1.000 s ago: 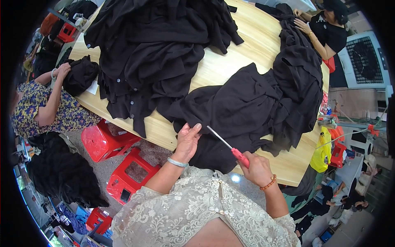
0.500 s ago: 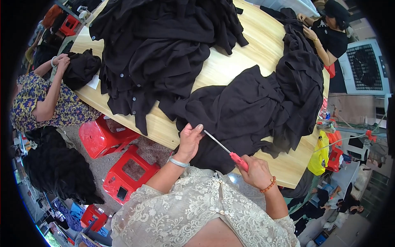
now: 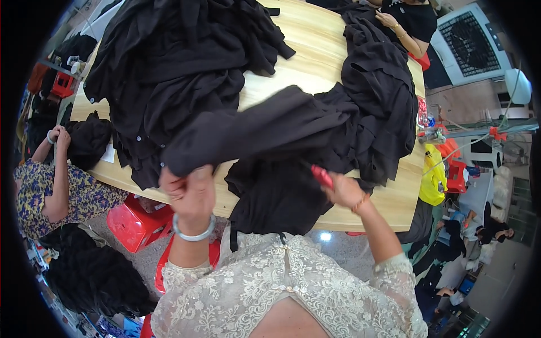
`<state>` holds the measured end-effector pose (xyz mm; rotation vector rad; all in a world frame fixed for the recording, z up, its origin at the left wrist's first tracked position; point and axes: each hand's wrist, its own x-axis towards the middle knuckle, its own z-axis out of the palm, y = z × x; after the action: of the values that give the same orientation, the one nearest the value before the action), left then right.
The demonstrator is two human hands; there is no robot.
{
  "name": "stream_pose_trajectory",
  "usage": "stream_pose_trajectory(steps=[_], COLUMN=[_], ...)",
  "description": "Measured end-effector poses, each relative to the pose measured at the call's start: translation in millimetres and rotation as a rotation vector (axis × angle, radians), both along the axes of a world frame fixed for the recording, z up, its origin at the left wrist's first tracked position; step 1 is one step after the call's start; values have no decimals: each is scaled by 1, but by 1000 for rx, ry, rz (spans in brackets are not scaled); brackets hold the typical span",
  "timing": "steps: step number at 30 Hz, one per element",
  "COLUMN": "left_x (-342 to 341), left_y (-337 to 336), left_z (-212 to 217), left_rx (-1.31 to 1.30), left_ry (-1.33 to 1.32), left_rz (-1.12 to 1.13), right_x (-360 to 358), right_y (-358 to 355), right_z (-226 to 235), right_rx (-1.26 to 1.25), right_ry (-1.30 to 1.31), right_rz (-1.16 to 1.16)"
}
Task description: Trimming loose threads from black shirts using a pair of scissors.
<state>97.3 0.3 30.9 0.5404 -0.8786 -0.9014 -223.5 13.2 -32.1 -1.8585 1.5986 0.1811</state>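
My left hand, blurred by motion, grips the end of a black garment's sleeve near the table's front edge. That sleeve stretches up and right in a taut band to the rest of the black garment, which droops over the edge against my front. In my right hand is a red-handled tool, to the right of the sleeve. Its thin metal shaft cannot be made out against the dark cloth now. Beyond my left hand rises a large heap of black garments with small buttons.
More black clothing lies along the right of the wooden table. A person at the left handles dark cloth; another person sits far right. Red stools stand below, and a yellow bag hangs at the right.
My left hand has moved left and pulled the sleeve out across the table. My right hand still holds the tool and has moved slightly up. The whole view has shifted.
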Motion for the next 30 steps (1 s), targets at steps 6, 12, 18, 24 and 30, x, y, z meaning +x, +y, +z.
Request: stream_pose_trajectory(steps=[6, 12, 18, 24, 30], left_x=[66, 124, 49, -11, -55], left_y=[-51, -92, -22, 127, 112], left_z=[36, -14, -68, -153, -178], left_rx=[-53, 233, 667, 872, 768], left_ry=[10, 26, -532, -1421, -1401], left_rz=[80, 208, 207, -508, -421], right_x=[-7, 53, 27, -23, 0], right_y=[-150, -234, -153, 15, 102], right_z=[-2, 67, 20, -37, -100], right_rx=[-302, -716, -298, -56, -168], right_ry=[-195, -2, 177, 89, -76], right_rz=[-91, -45, -137, -438, -652])
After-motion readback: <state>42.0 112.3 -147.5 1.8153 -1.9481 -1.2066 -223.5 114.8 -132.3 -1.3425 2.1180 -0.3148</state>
